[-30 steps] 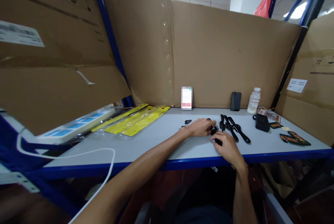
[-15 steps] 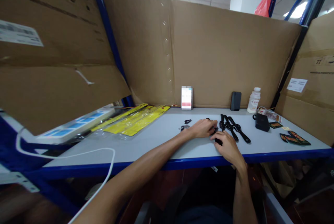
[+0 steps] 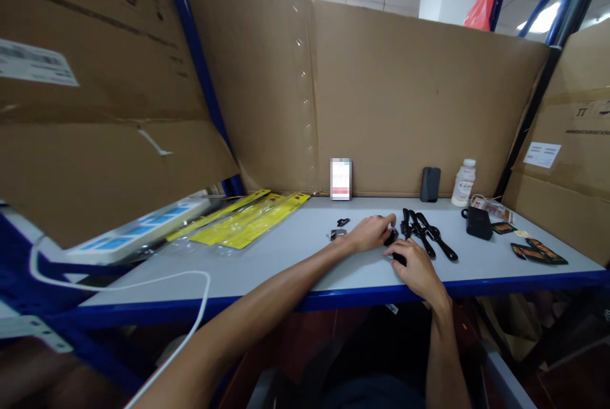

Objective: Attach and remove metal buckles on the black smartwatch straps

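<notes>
My left hand (image 3: 374,233) is over the table with its fingers curled at the dark upper end of a black tool (image 3: 391,237). Close in front of it, my right hand (image 3: 415,264) is closed around the tool's black handle (image 3: 399,259). The fingers hide much of the tool, so its exact kind cannot be made out. Just right of the hands lie several similar black-handled tools (image 3: 422,235) side by side. Left of my left hand are a small black part (image 3: 343,222) and a small metal-and-black piece (image 3: 338,234).
Yellow cards in clear packaging (image 3: 248,221) and a white power strip (image 3: 143,228) lie left. A lit phone (image 3: 341,179) leans on the cardboard back wall (image 3: 381,98). On the right are a dark phone-like object (image 3: 431,185), a bottle (image 3: 464,183), a black case (image 3: 478,223) and dark packets (image 3: 538,253).
The fingers of my left hand have lifted and shifted slightly, leaving more of the tool's dark upper end visible. My right hand stays in place.
</notes>
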Tool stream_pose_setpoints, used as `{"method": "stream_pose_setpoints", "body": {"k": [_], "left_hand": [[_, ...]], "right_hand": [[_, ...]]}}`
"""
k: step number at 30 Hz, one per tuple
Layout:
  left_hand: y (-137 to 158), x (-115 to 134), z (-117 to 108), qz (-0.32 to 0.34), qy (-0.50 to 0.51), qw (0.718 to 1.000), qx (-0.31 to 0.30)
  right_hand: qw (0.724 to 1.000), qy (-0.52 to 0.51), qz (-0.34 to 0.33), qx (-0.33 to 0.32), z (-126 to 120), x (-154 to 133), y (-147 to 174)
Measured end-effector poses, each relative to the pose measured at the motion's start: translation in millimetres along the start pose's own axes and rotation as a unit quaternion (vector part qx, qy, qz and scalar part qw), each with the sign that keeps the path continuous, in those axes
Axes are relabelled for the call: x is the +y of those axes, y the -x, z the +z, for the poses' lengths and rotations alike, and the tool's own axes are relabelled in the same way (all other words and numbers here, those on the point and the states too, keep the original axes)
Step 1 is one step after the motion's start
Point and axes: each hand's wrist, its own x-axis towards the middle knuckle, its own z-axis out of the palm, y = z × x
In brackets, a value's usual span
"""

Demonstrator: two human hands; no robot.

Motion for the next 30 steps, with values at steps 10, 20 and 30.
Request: {"method": "stream_pose_setpoints", "body": {"k": [10, 20, 30], "left_hand": [[1, -10, -8, 0.035, -0.017, 0.998, -0.049], [1, 5, -4, -0.068, -0.025, 0.997, -0.026], [1, -3, -7, -0.01, -0.007, 0.999, -0.051]], "right_hand": [[1.0, -0.009, -0.001, -0.001, 0, 2, 0], [1.0, -0.004, -0.002, 0.003, 0, 1, -1], [1.0, -0.001, 0.001, 0.009, 1, 0, 0]]}}
